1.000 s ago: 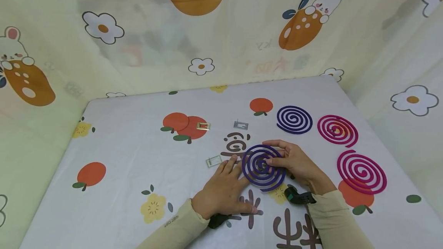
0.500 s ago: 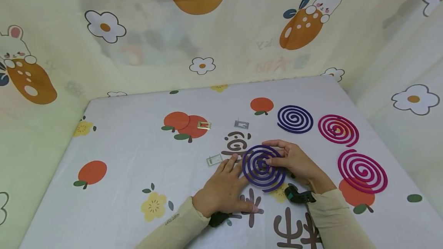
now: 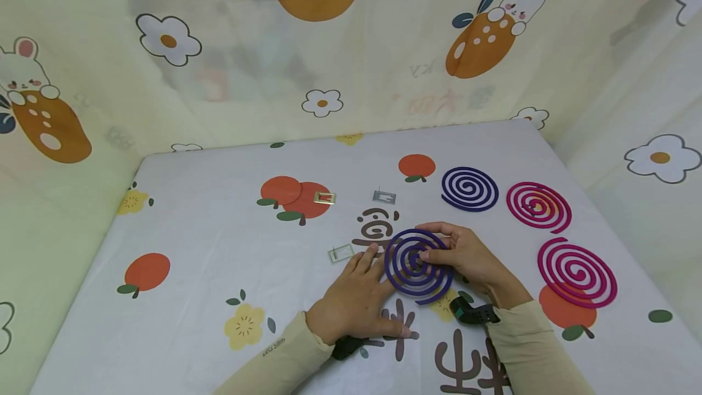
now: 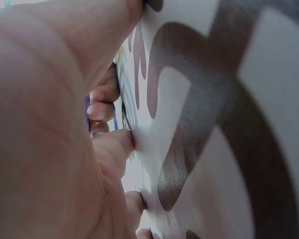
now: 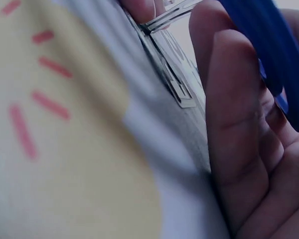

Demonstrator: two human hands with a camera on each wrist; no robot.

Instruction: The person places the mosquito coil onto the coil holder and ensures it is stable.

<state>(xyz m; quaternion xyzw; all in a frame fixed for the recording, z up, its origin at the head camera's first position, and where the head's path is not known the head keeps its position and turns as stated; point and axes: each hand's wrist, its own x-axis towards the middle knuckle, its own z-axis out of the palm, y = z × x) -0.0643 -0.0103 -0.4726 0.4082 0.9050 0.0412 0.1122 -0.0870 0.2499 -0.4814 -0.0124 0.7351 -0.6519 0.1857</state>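
My right hand [image 3: 471, 261] pinches a dark purple mosquito coil [image 3: 415, 260] near its centre, holding it above the table. In the right wrist view the coil [image 5: 269, 45] appears as a blue band across the fingers. Below it lies a thin metal coil stand [image 5: 182, 97] with a raised tongue, and a fingertip of the other hand is at its far end. My left hand [image 3: 351, 306] rests on the cloth with its fingers outstretched, the index finger passing under the coil. The left wrist view shows its fingertips [image 4: 122, 139] against the cloth.
Another purple coil [image 3: 469, 188] and two pink coils, one farther [image 3: 536, 206] and one nearer [image 3: 577, 271], lie at the right. Three small metal stands lie left and beyond the hands: gold [image 3: 325, 198], grey [image 3: 384, 197] and silver [image 3: 341, 253]. A printed cloth wall [image 3: 236, 102] rises behind.
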